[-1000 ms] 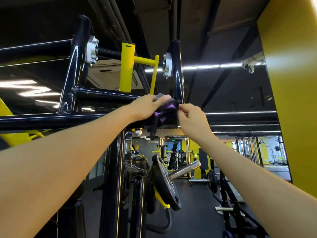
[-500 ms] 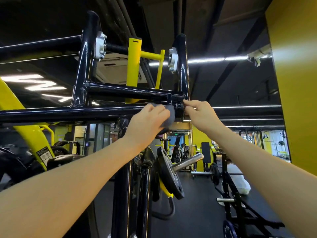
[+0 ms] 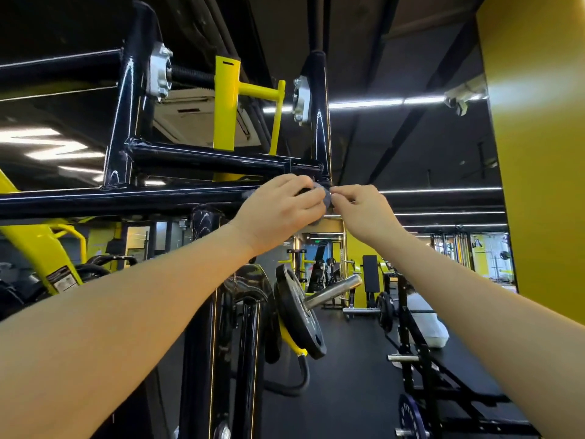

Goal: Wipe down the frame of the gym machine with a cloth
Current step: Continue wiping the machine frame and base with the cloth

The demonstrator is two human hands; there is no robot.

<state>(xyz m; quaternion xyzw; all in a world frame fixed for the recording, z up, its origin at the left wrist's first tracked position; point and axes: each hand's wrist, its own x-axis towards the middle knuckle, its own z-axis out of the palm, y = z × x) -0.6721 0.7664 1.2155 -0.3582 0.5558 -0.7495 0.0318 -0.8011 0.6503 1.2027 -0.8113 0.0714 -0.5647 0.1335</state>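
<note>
Black gym flooring [image 3: 348,391] lies below as both hands, left hand [image 3: 278,210] and right hand [image 3: 364,210], pinch a grey cloth [image 3: 323,195] against the black frame's bar end [image 3: 190,198].

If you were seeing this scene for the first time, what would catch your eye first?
Two bare arms reach up to centre frame, where the left hand and right hand bunch a small grey cloth at the end of the black frame bar. Above stands a bright yellow bracket, and below hangs a black weight plate on a chrome peg.
</note>
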